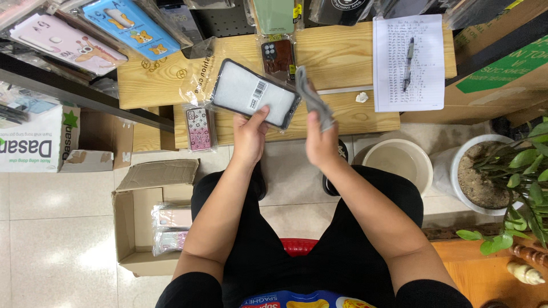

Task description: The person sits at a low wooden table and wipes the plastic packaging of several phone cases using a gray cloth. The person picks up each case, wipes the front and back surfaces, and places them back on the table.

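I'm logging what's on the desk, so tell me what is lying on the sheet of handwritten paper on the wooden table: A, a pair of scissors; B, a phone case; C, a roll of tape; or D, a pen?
D: a dark pen lies on the handwritten sheet at the right of the wooden table, away from the left hand and right hand.

A black-rimmed white phone case (255, 94), a grey cloth (314, 98), and a pink patterned case (200, 129).
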